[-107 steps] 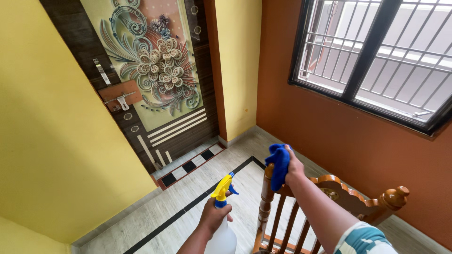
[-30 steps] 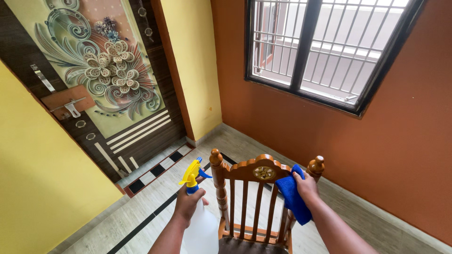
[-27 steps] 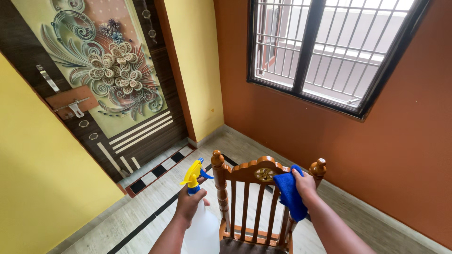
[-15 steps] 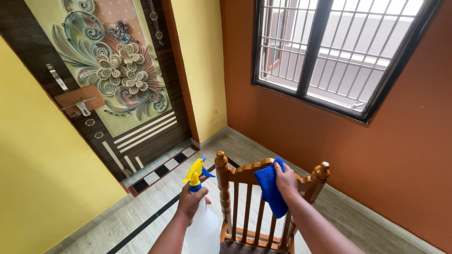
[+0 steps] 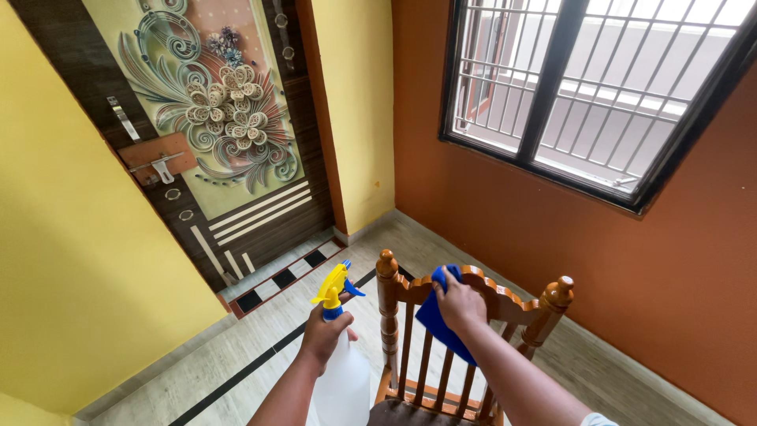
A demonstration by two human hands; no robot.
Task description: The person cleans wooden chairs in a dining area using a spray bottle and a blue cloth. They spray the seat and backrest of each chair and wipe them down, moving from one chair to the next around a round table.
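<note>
My left hand (image 5: 325, 338) grips the neck of a translucent white spray bottle (image 5: 342, 383) with a yellow and blue trigger head (image 5: 333, 285), held upright just left of a wooden chair. My right hand (image 5: 460, 303) presses a blue cloth (image 5: 432, 317) against the carved top rail of the chair back (image 5: 505, 296), near its left side. The chair has turned posts with round knobs (image 5: 386, 263) and vertical slats (image 5: 430, 363). Part of its dark seat shows at the bottom edge.
A dark door with a floral relief panel (image 5: 229, 118) and a metal latch (image 5: 162, 168) stands at the left in a yellow wall (image 5: 71, 260). An orange wall holds a barred window (image 5: 599, 95). The pale tiled floor (image 5: 260, 331) has a black border line.
My right hand has slid the blue cloth leftward along the chair's top rail, from the right post to near the left post. The spray bottle stays in my left hand. The view shifted slightly.
</note>
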